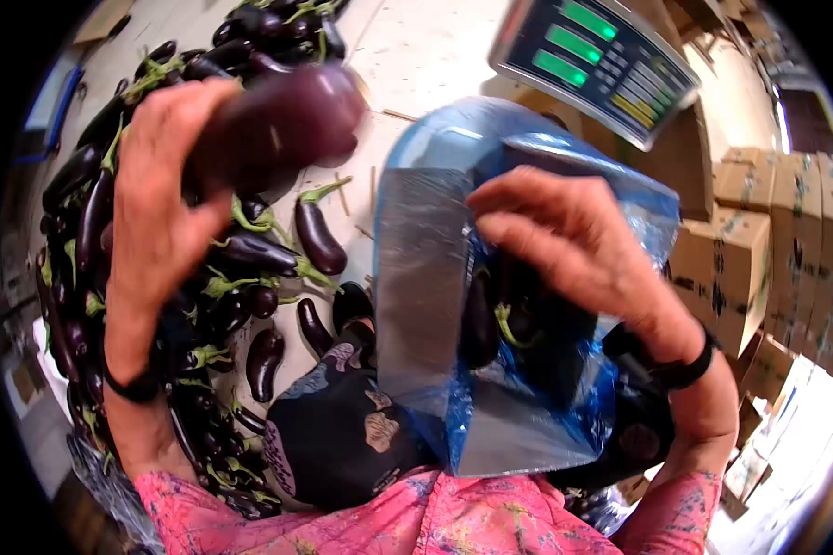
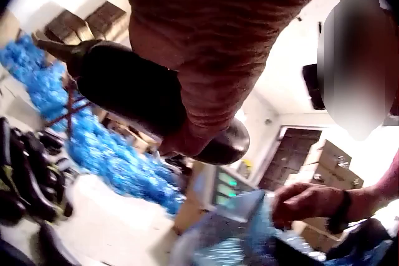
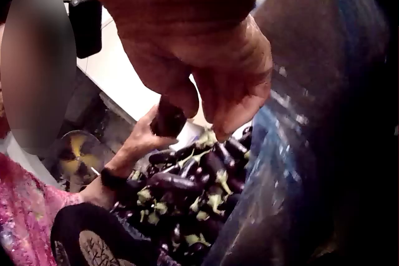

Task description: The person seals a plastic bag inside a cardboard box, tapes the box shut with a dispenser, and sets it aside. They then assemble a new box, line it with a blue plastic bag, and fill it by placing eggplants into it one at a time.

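Observation:
My left hand (image 1: 162, 185) holds a large purple eggplant (image 1: 287, 125) up over the left side, with fingers and thumb wrapped about its body. In the left wrist view this eggplant (image 2: 128, 85) shows its stem end at the left. My right hand (image 1: 574, 236) hovers over a cardboard box (image 1: 423, 287) lined with a blue plastic bag (image 1: 588, 407). Its fingers are loosely bent, with a gap between thumb and fingers and nothing held. Inside the bag lie dark eggplants (image 1: 479, 319), partly hidden under the right hand.
A big heap of eggplants (image 1: 83, 250) covers the floor at the left, with a few loose ones (image 1: 267, 365) near my legs. Beyond the box stands a scale with green displays (image 1: 574, 46). Stacked cartons (image 1: 777, 231) rise at the right. Blue plastic (image 2: 118, 160) lies farther back.

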Demonstrator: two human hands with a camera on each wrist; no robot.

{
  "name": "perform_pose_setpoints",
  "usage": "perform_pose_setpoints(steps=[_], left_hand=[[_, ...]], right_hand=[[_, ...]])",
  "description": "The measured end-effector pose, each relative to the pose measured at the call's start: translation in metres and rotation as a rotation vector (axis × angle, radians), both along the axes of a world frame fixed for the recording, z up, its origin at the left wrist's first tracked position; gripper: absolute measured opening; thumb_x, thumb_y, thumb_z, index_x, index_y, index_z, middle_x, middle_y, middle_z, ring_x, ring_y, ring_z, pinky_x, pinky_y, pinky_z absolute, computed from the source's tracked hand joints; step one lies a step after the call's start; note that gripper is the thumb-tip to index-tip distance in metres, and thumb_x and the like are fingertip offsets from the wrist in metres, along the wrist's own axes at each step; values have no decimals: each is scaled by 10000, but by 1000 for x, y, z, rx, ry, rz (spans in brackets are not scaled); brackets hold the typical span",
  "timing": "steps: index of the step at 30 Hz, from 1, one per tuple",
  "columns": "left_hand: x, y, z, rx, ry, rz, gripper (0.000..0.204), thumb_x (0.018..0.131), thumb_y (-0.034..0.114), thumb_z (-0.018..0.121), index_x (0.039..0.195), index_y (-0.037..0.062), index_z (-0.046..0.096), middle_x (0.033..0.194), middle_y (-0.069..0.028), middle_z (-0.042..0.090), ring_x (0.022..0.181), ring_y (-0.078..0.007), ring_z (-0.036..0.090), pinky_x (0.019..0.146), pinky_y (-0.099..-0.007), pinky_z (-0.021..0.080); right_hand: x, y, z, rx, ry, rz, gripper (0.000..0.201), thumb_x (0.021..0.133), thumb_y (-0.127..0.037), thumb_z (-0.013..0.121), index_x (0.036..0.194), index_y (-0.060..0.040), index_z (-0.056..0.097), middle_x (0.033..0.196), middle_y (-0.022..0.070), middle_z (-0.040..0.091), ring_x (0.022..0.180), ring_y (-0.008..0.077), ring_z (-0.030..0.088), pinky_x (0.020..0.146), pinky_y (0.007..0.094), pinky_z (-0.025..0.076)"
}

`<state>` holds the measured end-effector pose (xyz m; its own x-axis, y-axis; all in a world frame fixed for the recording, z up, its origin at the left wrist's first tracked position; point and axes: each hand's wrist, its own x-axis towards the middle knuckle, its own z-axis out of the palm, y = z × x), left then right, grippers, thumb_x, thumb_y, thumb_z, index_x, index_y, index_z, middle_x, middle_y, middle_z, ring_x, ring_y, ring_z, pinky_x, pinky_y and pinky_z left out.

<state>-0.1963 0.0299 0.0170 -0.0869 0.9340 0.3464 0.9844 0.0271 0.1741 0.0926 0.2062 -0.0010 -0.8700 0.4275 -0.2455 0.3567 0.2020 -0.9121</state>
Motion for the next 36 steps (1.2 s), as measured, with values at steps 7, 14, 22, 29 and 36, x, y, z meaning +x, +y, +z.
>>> perform_pose_setpoints(steps=[7,14,22,29,36], left_hand=[[137,3,37,-199,-235,-720,367,756,160,689,1119,112,662,1118,-61,623,1086,-249,603,1027,-482,413],[214,38,28,-434,-298,-1108,374,784,106,650,1153,108,590,1130,-47,604,1188,-248,540,1084,-467,354],[252,79,-96,-432,-101,-1221,482,782,117,646,1257,108,564,1141,-54,563,1119,-264,504,1018,-464,364],[280,63,-152,-288,202,-979,215,856,216,644,1056,154,693,1081,-35,547,1089,-240,490,893,-421,404],[202,81,-86,-590,-459,-904,377,785,43,689,1158,33,635,1000,-179,643,934,-363,635,784,-435,530]], right_hand=[[94,-1,40,31,-372,-36,302,992,-223,641,1181,13,646,931,36,686,837,93,615,762,264,519],[143,-17,43,267,-283,167,261,954,-161,628,1141,20,640,960,195,710,884,349,701,775,386,540],[167,-15,46,396,-348,215,254,916,-165,652,1085,25,649,878,220,695,840,390,685,731,435,538],[164,-19,33,490,-354,254,248,889,-168,662,1043,26,647,838,211,692,822,417,670,710,475,530],[142,-24,-4,471,-653,428,301,880,-270,696,955,16,639,800,238,677,807,435,668,715,497,539]])
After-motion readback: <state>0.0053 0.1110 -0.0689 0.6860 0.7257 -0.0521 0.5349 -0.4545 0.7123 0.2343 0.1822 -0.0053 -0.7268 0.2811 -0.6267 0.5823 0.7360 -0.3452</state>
